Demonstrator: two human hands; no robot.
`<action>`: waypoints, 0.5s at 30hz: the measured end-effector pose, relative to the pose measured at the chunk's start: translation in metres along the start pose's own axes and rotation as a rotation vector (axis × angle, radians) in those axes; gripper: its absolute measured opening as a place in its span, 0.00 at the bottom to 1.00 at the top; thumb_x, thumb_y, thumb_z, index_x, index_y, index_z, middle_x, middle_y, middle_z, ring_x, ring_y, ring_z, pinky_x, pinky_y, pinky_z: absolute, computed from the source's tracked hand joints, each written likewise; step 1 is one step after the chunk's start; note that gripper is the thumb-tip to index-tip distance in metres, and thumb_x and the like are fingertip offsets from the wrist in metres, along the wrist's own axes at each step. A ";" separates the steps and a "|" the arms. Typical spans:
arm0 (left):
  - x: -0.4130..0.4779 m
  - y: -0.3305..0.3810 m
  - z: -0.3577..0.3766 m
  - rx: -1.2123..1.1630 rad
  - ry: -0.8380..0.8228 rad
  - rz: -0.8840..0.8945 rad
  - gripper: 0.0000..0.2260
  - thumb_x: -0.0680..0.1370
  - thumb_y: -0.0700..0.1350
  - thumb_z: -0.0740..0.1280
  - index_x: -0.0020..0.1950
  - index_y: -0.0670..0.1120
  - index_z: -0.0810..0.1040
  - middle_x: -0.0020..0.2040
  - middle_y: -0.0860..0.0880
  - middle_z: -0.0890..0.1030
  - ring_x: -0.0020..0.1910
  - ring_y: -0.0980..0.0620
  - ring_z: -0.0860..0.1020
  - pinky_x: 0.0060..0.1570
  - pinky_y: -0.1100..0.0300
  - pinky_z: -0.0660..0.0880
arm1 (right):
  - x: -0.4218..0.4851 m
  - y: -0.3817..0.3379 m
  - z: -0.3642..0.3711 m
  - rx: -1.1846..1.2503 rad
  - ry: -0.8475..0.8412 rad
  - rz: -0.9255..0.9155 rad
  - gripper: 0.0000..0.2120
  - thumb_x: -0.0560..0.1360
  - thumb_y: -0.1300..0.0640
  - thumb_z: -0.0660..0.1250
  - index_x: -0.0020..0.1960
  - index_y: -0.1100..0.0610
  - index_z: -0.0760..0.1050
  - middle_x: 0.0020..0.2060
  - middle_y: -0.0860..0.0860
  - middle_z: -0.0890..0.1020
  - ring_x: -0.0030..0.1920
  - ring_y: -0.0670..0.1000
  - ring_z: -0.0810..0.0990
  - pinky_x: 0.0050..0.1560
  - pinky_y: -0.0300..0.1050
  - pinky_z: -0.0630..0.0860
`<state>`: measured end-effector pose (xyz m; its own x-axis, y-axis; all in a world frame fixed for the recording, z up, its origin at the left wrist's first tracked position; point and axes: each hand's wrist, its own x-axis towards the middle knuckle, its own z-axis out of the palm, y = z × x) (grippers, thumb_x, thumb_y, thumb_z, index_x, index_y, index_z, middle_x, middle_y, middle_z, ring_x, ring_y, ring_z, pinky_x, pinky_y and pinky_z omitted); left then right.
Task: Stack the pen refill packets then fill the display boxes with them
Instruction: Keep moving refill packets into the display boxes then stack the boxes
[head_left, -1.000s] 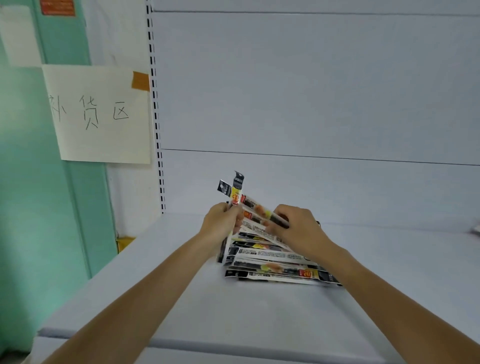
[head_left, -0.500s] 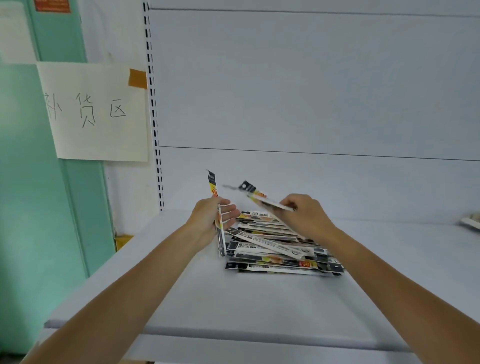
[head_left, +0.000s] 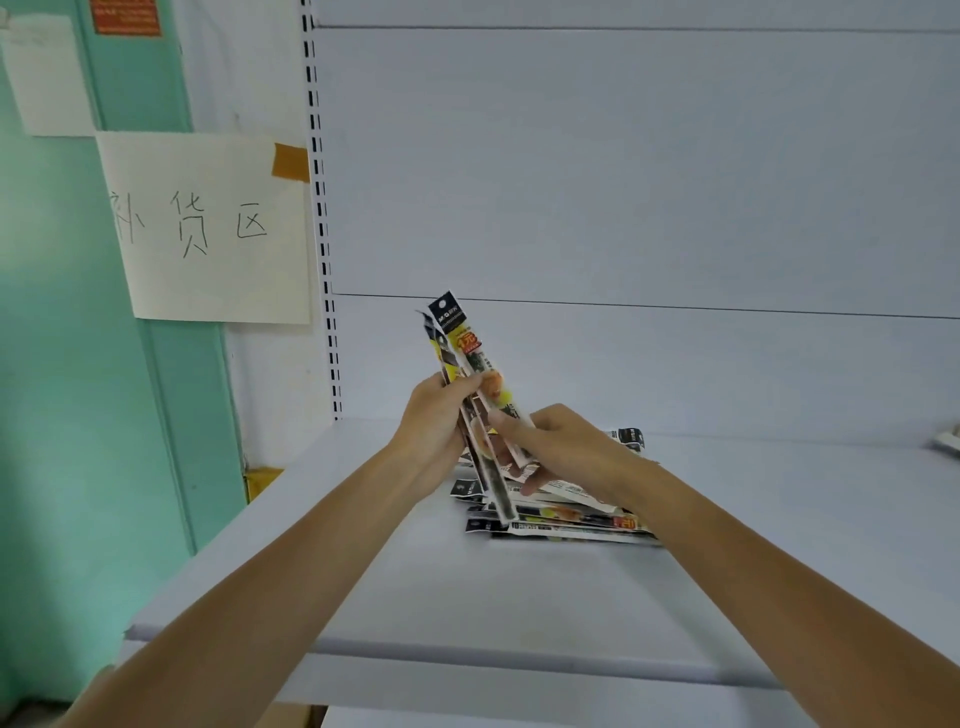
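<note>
Stacking step under way: left hand (head_left: 436, 421) grips upright bundle of refill packets (head_left: 470, 374) at frame centre; right hand (head_left: 558, 447) pinches its lower part. Loose pile (head_left: 566, 514) on shelf (head_left: 519, 613) just below. Next: likely square edges, gather more. Display boxes unseen.

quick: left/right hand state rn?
Left hand: grips the upright bunch of refill packets.
Right hand: fingers pinch the lower part of that same bunch.
</note>
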<state>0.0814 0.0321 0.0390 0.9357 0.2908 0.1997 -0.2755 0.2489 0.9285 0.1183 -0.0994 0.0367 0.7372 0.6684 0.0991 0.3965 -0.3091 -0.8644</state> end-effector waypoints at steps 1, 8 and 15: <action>-0.002 -0.001 0.000 0.000 -0.004 -0.020 0.08 0.81 0.41 0.58 0.46 0.42 0.75 0.35 0.50 0.76 0.35 0.52 0.75 0.29 0.61 0.74 | 0.000 0.002 0.001 -0.042 0.025 -0.009 0.26 0.76 0.40 0.59 0.43 0.63 0.80 0.36 0.51 0.80 0.39 0.48 0.78 0.43 0.46 0.81; -0.011 -0.007 0.011 -0.147 0.037 -0.029 0.08 0.81 0.38 0.55 0.56 0.44 0.71 0.43 0.46 0.77 0.43 0.51 0.77 0.43 0.55 0.77 | -0.004 0.009 0.007 -0.149 0.003 -0.010 0.19 0.69 0.47 0.71 0.55 0.54 0.72 0.49 0.47 0.79 0.48 0.47 0.80 0.48 0.46 0.79; -0.017 -0.004 0.009 -0.096 -0.047 0.047 0.05 0.78 0.36 0.60 0.45 0.45 0.72 0.33 0.50 0.77 0.41 0.52 0.79 0.44 0.56 0.74 | -0.019 0.009 -0.008 0.098 -0.041 -0.030 0.07 0.69 0.61 0.67 0.47 0.60 0.75 0.35 0.53 0.74 0.31 0.48 0.72 0.29 0.40 0.69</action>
<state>0.0683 0.0175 0.0346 0.9298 0.2613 0.2593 -0.3376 0.3243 0.8837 0.1123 -0.1207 0.0311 0.7023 0.7038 0.1073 0.3614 -0.2227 -0.9054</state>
